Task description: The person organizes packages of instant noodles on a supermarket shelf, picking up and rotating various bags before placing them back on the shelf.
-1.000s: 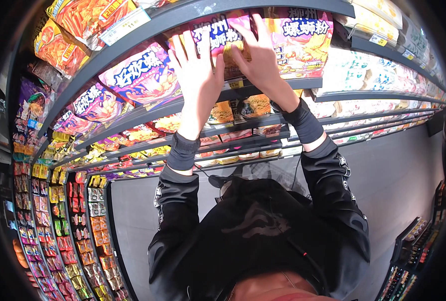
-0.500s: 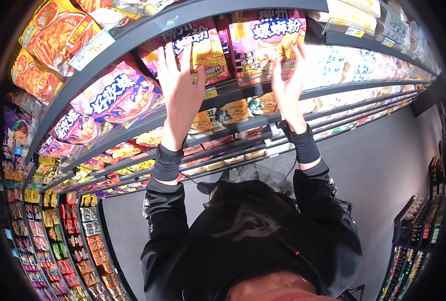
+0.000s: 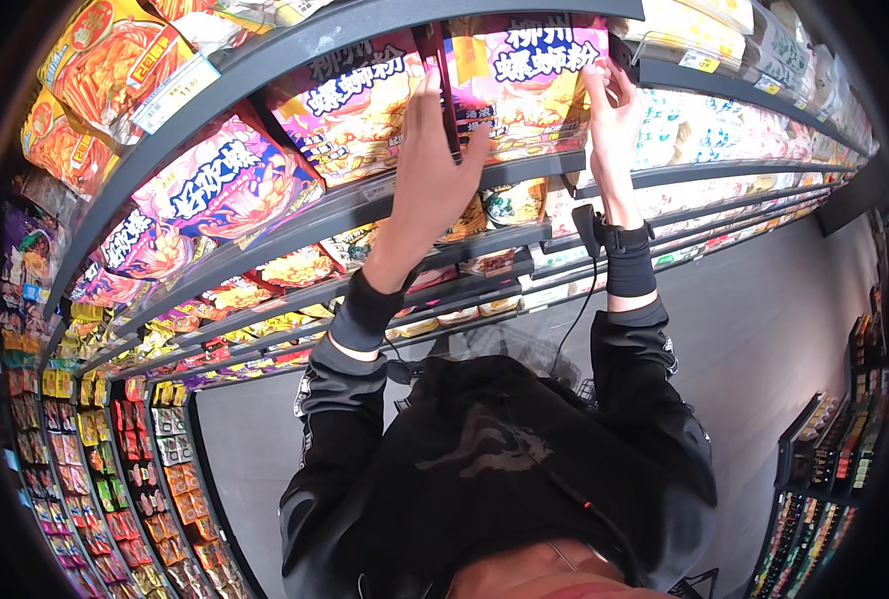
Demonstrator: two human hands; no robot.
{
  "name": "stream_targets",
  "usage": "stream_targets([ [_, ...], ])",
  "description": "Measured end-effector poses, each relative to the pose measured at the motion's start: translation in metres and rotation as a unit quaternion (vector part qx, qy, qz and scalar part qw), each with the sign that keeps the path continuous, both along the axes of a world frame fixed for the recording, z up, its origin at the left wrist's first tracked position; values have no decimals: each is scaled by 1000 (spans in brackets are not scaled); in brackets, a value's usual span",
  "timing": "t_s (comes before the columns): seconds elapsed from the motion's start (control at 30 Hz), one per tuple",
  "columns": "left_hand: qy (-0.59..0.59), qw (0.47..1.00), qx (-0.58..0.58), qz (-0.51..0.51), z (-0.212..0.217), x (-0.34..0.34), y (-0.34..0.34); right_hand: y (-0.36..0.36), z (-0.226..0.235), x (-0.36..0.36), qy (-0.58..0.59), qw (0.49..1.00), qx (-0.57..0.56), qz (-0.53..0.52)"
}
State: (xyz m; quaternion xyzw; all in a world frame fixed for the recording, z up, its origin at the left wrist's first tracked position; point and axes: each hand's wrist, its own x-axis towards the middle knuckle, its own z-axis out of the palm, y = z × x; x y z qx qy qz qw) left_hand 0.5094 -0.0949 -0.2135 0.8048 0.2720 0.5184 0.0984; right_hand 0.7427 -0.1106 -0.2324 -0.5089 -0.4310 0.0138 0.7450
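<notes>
1. my left hand (image 3: 434,165) is up at the upper shelf (image 3: 364,200); the palm lies flat against the front of a purple and yellow noodle packet (image 3: 539,85), the fingers (image 3: 426,100) spread and pressing on it rather than clenched round it; i cannot tell whether the thumb hooks behind an edge.
2. my right hand (image 3: 612,115) is at the same packet's right edge; its fingers curl lightly on that edge, steadying it, not in a full grip.
3. the packet stands upright on the shelf, face out, between a matching pink and purple packet (image 3: 349,110) on its left and pale blue-white packets (image 3: 694,125) on its right; it touches the neighbour on the left as far as i can see.
4. as i judge it, the packet is already in its row and facing forward; what looks left is the squaring-up, pushing it back flush and letting go with both hands.
5. the rows below, with bowls and smaller packets (image 3: 504,205), look filled and untouched; the orange packets (image 3: 105,70) on the top shelf to the left also sit in place.
</notes>
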Motion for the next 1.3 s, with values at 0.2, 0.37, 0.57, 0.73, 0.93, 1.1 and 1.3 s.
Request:
stream_targets([
  [0.2, -116, 988, -90, -57, 1, 20, 11, -13, -2, -10, 58, 996, 29, 57],
  [0.37, -177, 977, -106, -49, 1, 24, 11, -14, -8, -18, 30, 989, 102, 103],
  [0.57, -208, 969, -107, -80, 11, 21, 24, -11, -9, -14, 50, 992, 48, 107],
  [0.73, -156, 979, -59, -118, 11, 11, 11, -8, -31, -13, 157, 966, 138, 150],
  [0.93, -164, 973, -29, -162, -7, 4, -12, -44, -28, -11, 129, 953, 160, 221],
  [1.1, -276, 940, 71, -186, 17, 5, -22, -62, 9, -37, 84, 962, 215, 144],
  [1.3, -418, 895, -62, -146, 39, -13, -47, -120, 6, -55, -117, 982, 119, 91],
])
